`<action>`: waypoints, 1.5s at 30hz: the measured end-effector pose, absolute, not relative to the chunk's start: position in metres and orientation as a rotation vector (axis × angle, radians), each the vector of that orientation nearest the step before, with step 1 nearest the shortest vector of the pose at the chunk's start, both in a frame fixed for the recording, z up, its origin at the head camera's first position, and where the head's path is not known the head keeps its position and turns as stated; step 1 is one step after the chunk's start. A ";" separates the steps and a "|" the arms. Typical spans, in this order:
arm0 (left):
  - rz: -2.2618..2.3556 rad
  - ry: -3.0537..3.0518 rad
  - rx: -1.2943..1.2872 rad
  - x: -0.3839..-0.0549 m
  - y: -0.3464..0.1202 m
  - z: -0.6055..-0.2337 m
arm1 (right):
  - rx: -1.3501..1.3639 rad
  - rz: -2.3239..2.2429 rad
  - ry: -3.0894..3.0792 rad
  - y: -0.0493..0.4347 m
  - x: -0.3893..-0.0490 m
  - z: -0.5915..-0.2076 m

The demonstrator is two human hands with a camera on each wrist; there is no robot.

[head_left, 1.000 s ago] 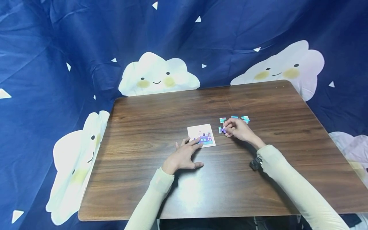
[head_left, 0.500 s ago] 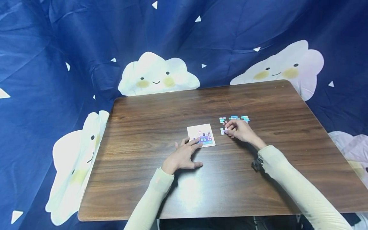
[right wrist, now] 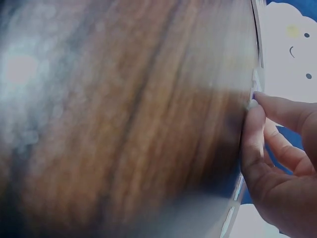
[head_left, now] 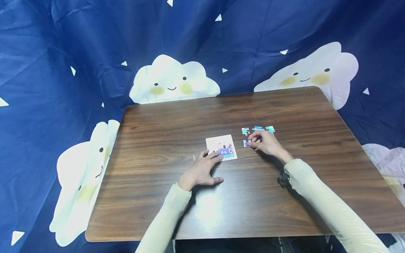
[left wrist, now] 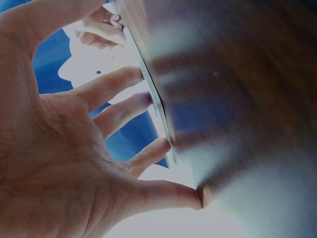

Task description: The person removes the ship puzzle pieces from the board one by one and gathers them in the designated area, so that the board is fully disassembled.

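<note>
Puzzle piece (head_left: 246, 143) sits at the tabletop (head_left: 152, 140), right of the picture card (head_left: 224, 145) and nearer the person than 3 other pieces (head_left: 258, 128). The right hand (head_left: 266, 144) pinches it; the left hand (head_left: 201, 173) spreads its fingers, some touching the card.

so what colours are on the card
The card is white, printed mostly in purple and blue; clearest in the head view.

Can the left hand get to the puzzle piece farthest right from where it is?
Probably not straight across: the right hand lies between the left hand and that puzzle piece, so the left would likely have to go around or over.
</note>
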State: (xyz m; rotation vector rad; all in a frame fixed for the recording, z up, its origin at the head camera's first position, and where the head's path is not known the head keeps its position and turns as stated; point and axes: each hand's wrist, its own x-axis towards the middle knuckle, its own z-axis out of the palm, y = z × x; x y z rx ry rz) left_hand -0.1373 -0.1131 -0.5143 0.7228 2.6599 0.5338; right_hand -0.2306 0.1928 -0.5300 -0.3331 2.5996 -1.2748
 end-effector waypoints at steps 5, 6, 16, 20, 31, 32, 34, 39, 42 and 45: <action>0.531 2.661 0.722 -0.138 -0.113 -0.515 | -0.328 -1.262 2.599 0.193 -0.233 -0.530; 0.530 2.661 0.722 -0.138 -0.113 -0.515 | -0.327 -1.260 2.603 0.193 -0.233 -0.529; 0.502 2.662 0.726 -0.140 -0.114 -0.517 | -0.361 -1.237 2.620 0.184 -0.235 -0.518; 0.500 2.662 0.717 -0.140 -0.116 -0.517 | -0.372 -1.258 2.604 0.173 -0.237 -0.513; 0.495 2.671 0.734 -0.142 -0.116 -0.518 | -0.438 -1.267 2.587 0.148 -0.245 -0.514; 0.489 2.674 0.736 -0.142 -0.116 -0.518 | -0.450 -1.267 2.582 0.145 -0.245 -0.515; 0.478 2.678 0.736 -0.143 -0.116 -0.518 | -0.474 -1.275 2.560 0.139 -0.246 -0.516; 0.476 2.663 0.731 -0.144 -0.116 -0.516 | -0.520 -1.284 2.505 0.125 -0.245 -0.520; 0.480 2.657 0.726 -0.144 -0.116 -0.516 | -0.529 -1.280 2.488 0.119 -0.244 -0.523; 0.484 2.655 0.724 -0.144 -0.116 -0.517 | -0.528 -1.250 2.503 0.115 -0.243 -0.526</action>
